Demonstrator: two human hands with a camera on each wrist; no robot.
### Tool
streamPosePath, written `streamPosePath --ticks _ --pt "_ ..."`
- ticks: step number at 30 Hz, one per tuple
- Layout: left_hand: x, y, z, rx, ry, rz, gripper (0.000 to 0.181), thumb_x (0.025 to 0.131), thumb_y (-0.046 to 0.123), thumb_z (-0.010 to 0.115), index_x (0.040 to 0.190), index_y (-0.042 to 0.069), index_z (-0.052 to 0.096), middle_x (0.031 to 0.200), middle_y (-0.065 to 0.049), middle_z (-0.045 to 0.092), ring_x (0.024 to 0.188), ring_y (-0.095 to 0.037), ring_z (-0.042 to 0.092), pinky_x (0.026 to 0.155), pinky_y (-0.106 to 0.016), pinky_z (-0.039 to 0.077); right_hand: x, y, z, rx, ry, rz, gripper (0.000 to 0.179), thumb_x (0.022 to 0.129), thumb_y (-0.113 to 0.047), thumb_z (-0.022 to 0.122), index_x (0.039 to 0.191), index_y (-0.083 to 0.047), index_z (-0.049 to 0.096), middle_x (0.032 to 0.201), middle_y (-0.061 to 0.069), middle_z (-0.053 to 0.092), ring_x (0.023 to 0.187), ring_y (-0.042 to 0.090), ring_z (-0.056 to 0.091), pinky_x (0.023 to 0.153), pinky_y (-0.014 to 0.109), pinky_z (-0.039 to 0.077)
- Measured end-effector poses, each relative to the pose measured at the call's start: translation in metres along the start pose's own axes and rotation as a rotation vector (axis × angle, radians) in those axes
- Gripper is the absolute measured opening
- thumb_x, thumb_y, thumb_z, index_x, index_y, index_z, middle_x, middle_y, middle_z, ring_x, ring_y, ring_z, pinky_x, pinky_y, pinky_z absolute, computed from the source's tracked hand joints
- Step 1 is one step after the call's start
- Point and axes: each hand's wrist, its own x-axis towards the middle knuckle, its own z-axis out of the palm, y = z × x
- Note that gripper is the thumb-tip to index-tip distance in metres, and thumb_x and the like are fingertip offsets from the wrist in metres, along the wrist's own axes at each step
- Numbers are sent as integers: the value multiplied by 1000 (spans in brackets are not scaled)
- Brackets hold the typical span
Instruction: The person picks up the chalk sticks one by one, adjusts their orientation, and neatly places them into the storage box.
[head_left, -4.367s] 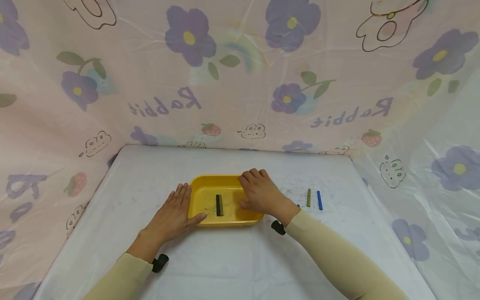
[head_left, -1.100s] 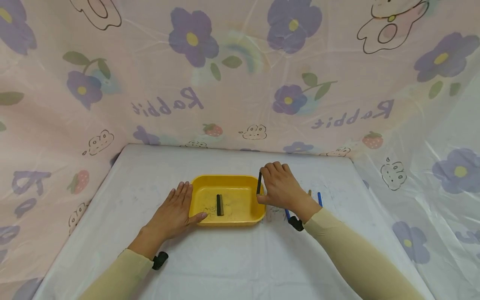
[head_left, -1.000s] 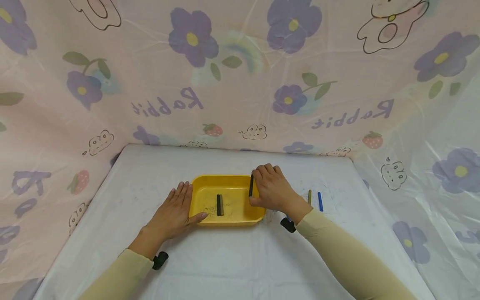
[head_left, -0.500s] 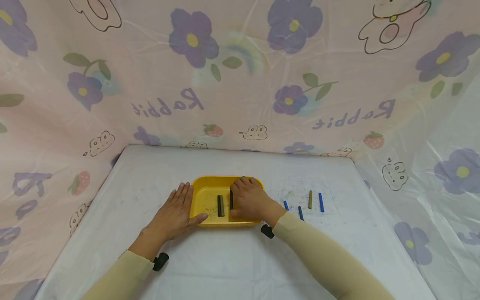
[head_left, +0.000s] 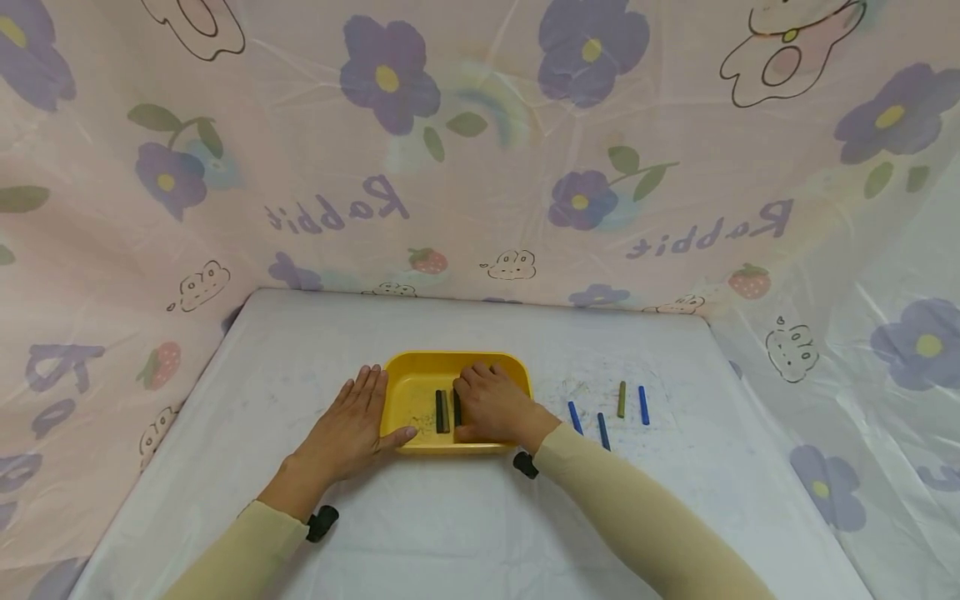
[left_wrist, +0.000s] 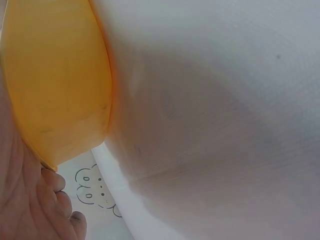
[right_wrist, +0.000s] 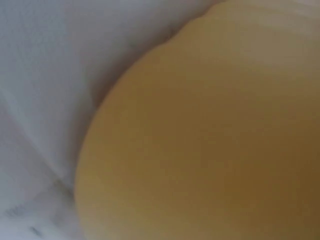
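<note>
A yellow tray (head_left: 457, 358) stands on the table in the head view. My left hand (head_left: 347, 429) rests along its left end with straight fingers, the thumb over the near left corner. In the left wrist view that hand (left_wrist: 30, 192) lies against the tray's outer wall (left_wrist: 57, 85). Inside the tray, my right hand (head_left: 495, 406) pinches a dark crayon (head_left: 457, 410) between fingertips and thumb. Just left of it lie a black crayon (head_left: 439, 412) and an olive crayon (head_left: 446, 412) side by side. Only the tray's blurred side (right_wrist: 200, 130) shows large in the right wrist view.
Right of the tray, a blue crayon (head_left: 574, 417), a dark blue crayon (head_left: 603, 431), an olive crayon (head_left: 622, 400) and another blue crayon (head_left: 643, 405) lie apart on the smudged white table (head_left: 450, 533). A printed curtain (head_left: 480, 167) hangs around the table.
The right hand has carried the dark crayon leftward from above the tray's right end down beside the two lying there. The left hand has stayed in place.
</note>
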Motion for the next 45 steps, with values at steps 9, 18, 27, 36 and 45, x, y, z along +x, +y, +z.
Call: streamPosePath --ticks 9,18,27,36,45 --pt "1 -1 2 1 0 4 109 102 74 46 164 -10 15 173 -28 16 163 -43 13 132 -58 15 3 -2 3 -4 -4 -7 71 94 -71 60 134 -12 63 127 3 63 110 22 53 90 37 47" --pt "1 -2 3 5 0 3 109 102 75 44 165 -10 14 173 -28 17 163 -42 13 132 -58 15 6 -4 3 14 -1 -13 69 93 -68 61 133 -13 64 126 2 64 109 22 54 88 35 46" --pt "1 -2 3 -11 -1 -1 110 101 75 44 165 -10 14 173 -28 17 163 -42 13 132 -58 15 7 -5 3 29 -7 -6 70 93 -68 62 135 -12 64 127 2 63 108 22 53 87 35 46" --pt "0 -2 3 -11 3 0 109 102 74 44 164 -11 15 172 -28 18 163 -43 14 132 -58 16 4 -2 -4 98 -31 0 79 93 -71 61 143 -10 59 137 5 61 118 23 52 99 39 49" --pt "1 0 2 -24 9 -15 111 101 74 47 164 -12 16 172 -29 17 162 -43 13 132 -58 15 -26 26 -22 159 157 71 65 96 -48 71 143 -5 57 138 9 60 123 29 52 103 46 46"
